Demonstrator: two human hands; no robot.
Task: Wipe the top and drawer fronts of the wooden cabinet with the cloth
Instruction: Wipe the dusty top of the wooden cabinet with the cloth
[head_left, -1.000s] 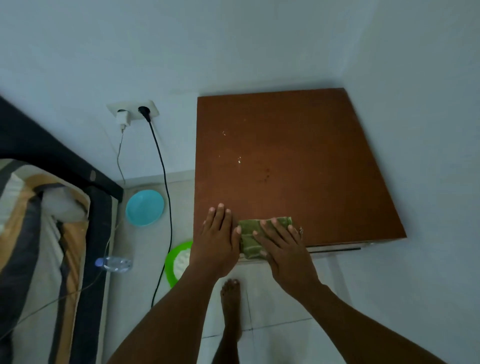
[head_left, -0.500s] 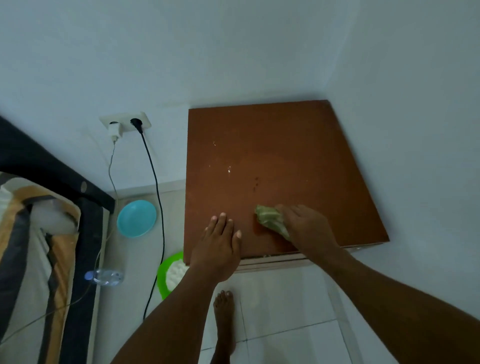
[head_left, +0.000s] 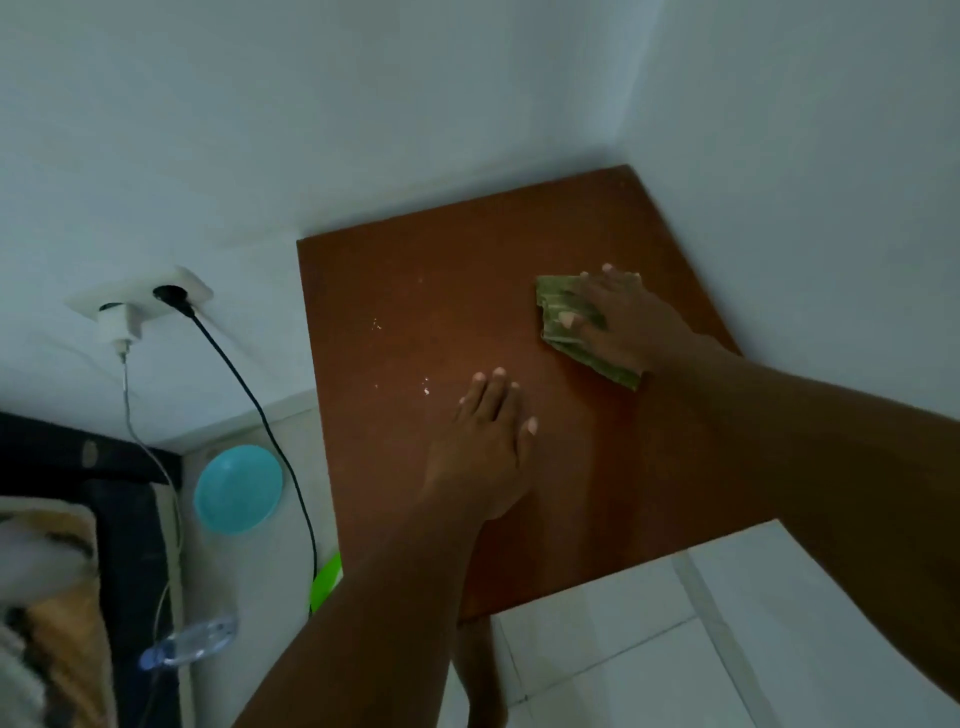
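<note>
The wooden cabinet's brown top (head_left: 415, 291) fills the middle of the head view and stands in a room corner. Its drawer fronts are hidden below the front edge. A folded green cloth (head_left: 558, 301) lies on the top towards the back right. My right hand (head_left: 628, 322) lies over it with fingers spread, pressing it onto the wood. My left hand (head_left: 483, 447) rests flat on the middle of the top, fingers straight, holding nothing. A few white specks (head_left: 426, 387) sit on the wood just left of its fingertips.
White walls close off the cabinet at the back and right. To the left, a wall socket (head_left: 145, 301) holds a charger and a black cable. A blue bowl (head_left: 239, 488), green plate (head_left: 326, 582) and water bottle (head_left: 192, 642) lie on the floor beside a bed (head_left: 52, 597).
My right hand has carried the cloth from the front edge towards the back right of the top. My left hand has slid from the front left edge to the middle.
</note>
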